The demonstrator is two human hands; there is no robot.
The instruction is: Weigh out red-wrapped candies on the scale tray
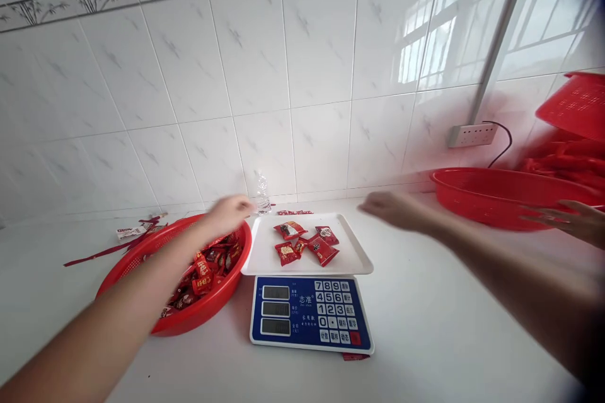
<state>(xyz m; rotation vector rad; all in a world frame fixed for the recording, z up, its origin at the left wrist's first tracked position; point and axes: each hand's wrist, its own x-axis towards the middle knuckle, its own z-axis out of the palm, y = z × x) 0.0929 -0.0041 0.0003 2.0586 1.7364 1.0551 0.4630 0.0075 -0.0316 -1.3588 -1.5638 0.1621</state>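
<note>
My left hand [229, 213], blurred by motion, hangs over the far right rim of a red plastic basket [163, 327] with its fingers curled in. Whatever it may hold cannot be made out. In the basket lie many small red-wrapped snack packets [203, 280]. My right hand [388, 209] is in the air to the right of a white tray [354, 258], smeared, fingers folded like a fist; its inside is hidden. Several red packets [322, 249] rest on the tray, which belongs to a blue and white digital scale [307, 308] with a keypad and three small displays.
A clear plastic bottle [263, 194] stands by the tiled wall. Another person's hand [567, 215] is beside a red basket [477, 201] on the right. Above it is another red basket [574, 107]. A socket strip [472, 135] is on the wall. A red ribbon [104, 256] lies left.
</note>
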